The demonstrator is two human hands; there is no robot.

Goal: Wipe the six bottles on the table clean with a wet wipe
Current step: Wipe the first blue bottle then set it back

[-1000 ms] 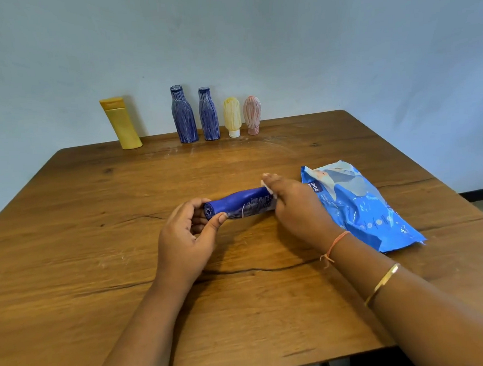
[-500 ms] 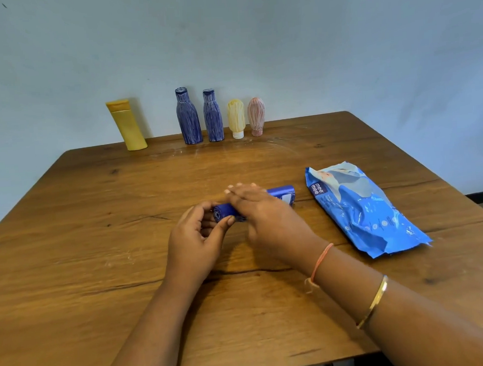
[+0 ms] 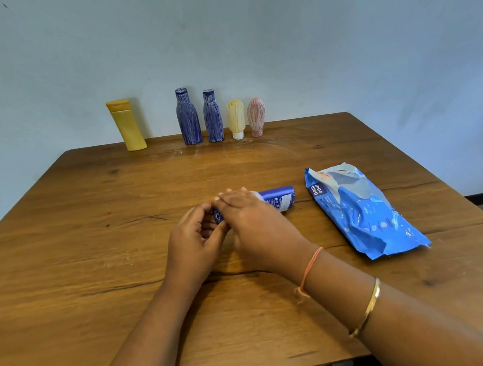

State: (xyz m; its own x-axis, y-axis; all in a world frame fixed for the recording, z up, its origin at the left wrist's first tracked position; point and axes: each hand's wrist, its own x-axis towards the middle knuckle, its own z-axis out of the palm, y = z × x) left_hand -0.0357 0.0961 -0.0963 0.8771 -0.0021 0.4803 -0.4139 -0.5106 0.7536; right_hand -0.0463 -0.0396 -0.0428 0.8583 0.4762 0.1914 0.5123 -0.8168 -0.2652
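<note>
A blue bottle (image 3: 279, 199) lies on its side at the middle of the wooden table (image 3: 97, 248). My left hand (image 3: 194, 239) pinches its cap end. My right hand (image 3: 251, 219) lies over the bottle's middle, pressing a white wet wipe (image 3: 254, 194) against it; only a sliver of the wipe shows. Along the far edge stand a yellow bottle (image 3: 126, 124), two dark blue bottles (image 3: 188, 116) (image 3: 212, 116), a small pale yellow bottle (image 3: 235, 118) and a small pink bottle (image 3: 256, 116).
A blue pack of wet wipes (image 3: 360, 209) lies flat to the right of the hands. A pale wall rises just behind the row of bottles. The table's front edge runs close under my forearms.
My right hand has slid left along the lying bottle, from its base end to its middle near the cap. The base end now shows. The left hand has kept its hold.
</note>
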